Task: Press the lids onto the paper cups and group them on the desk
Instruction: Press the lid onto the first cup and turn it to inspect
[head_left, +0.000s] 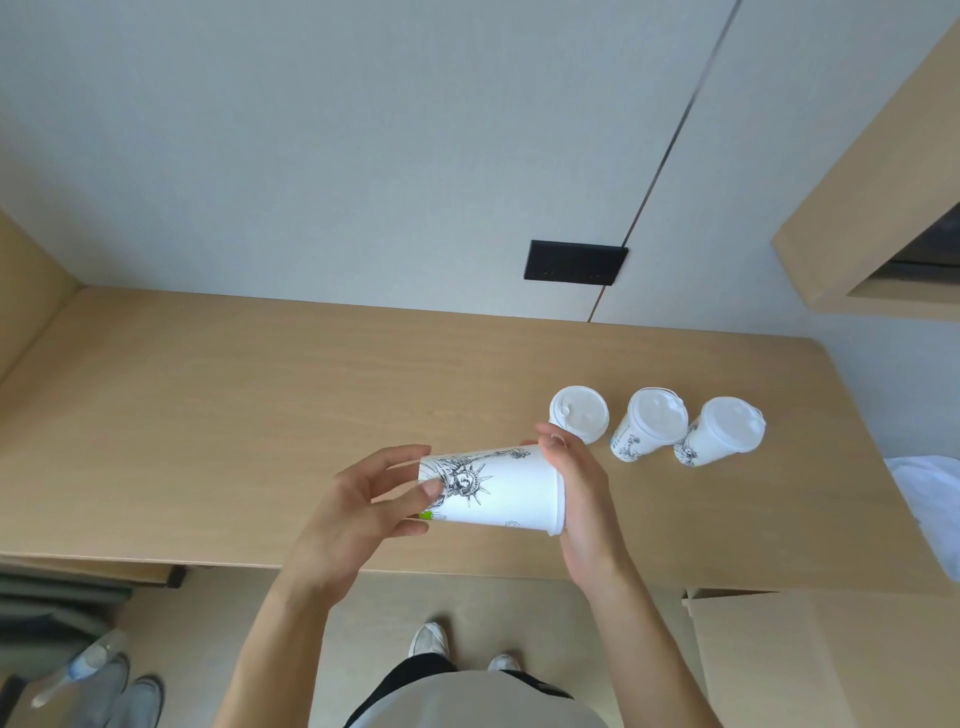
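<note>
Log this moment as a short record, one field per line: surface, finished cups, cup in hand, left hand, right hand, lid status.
surface: wooden desk against a pale wall
finished cups: three lidded cups upright in a row at the desk's right
cup in hand: a fourth printed cup held sideways above the desk, mouth to the right
left hand: left hand gripping the cup's base
right hand: right hand cupped over the cup's mouth
lid status: white lid rim shows at the mouth; full seating cannot be told

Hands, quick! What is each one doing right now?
Left hand: closed around the base of the sideways paper cup.
Right hand: pressed over the cup's lid end.
</note>
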